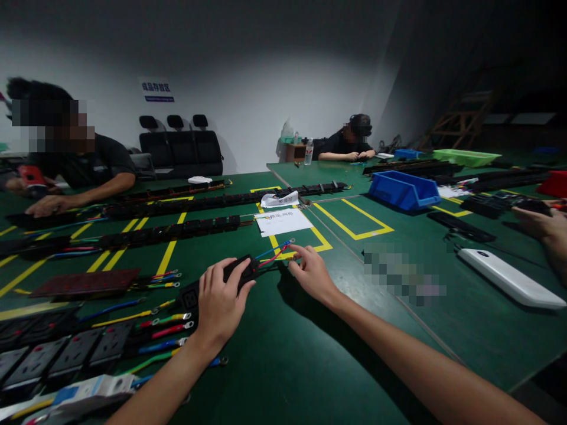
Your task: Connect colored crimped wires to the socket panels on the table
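My left hand (220, 301) lies over a black socket strip (241, 270) on the green table (283, 366), fingers curled down around its body. Red, blue and yellow wires (277, 252) with ring terminals stick out of the strip's far end. My right hand (312, 271) is at those wires, thumb and fingers pinched on them just right of the strip.
Long black socket strips (177, 229) lie in rows at the left, more wired modules (66, 348) near my left forearm. A paper sheet (282, 221), a blue bin (403, 190) and a white housing (509, 277) lie ahead and right. People work at the left, far end and right.
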{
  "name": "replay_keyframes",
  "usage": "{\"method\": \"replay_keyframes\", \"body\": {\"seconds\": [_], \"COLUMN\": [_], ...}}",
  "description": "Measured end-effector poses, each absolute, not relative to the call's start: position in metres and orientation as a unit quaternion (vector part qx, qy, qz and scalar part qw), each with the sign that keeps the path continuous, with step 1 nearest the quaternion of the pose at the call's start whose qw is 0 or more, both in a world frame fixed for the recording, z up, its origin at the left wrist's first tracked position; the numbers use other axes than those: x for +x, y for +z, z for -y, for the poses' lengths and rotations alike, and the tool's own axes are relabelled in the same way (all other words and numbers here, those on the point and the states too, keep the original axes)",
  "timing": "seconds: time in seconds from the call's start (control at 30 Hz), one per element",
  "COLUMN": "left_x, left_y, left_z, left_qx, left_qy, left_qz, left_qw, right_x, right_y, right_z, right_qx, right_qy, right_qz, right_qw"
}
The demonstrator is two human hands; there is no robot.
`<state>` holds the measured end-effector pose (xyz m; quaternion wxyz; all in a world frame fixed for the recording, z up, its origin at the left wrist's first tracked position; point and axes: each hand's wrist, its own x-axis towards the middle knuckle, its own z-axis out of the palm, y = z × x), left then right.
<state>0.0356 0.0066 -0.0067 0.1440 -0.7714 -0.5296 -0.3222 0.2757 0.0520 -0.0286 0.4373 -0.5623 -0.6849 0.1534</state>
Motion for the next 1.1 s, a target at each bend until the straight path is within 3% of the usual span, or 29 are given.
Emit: {"method": "replay_keyframes", "body": {"seconds": [0.53, 1.1], "left_x": [0.036, 0.037], "left_y": [-0.006, -0.005], "left_z": [-0.005, -0.005], "left_qx": [-0.767, -0.789], "left_qy": [-0.335, -0.307], "left_qz": [0.526, 0.517], "left_qw": [0.149, 0.129], "right_x": [0.275, 0.279], "right_y": [-0.022, -0.033], "right_z": [-0.045, -0.058], "right_qx": [-0.492, -0.551], "right_qy": [0.212, 0.33], "right_qz": [0.654, 0.51], "right_qw": [0.534, 0.572]}}
